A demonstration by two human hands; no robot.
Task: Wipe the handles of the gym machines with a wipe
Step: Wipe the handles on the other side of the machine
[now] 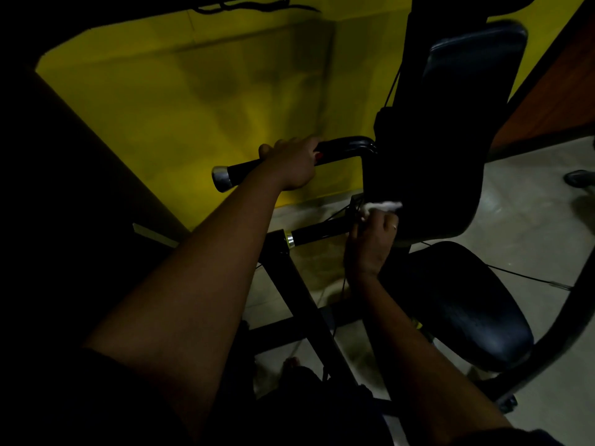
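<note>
Dim view, looking down at a gym machine set against a yellow wall [193,91]. The left hand [291,162] reaches fwd w/ the arm straight and wraps the upper handle [341,149] about mid-length. Its grip is closed right round the bar, fingers over the top. That handle is a black bar w/ a silver end cap [220,178] on the free end, which sticks out to the left of the hand. The other end bends down into the dark body of the machine.

The right hand [373,239] is lower and nearer the camera, at the inner end of the lower handle [318,233], where that bar meets the machine. Its grip is curled in on a white wipe [381,206]. The wipe is bunched up and pokes out above the knuckles, right against the machine's dark edge. Can't tell whether the wipe touches the handle itself, as it's too dark there. A ring [394,226] shows on one finger. The lower handle is black too, w/ a silver band [288,238] at its outer end, next to the black frame [289,284] that runs down toward the camera.

Right of the hands are a black back pad [473,59] up top and a black seat pad [457,304] below it. A pale tiled floor [531,220] lies under the machine.
</note>
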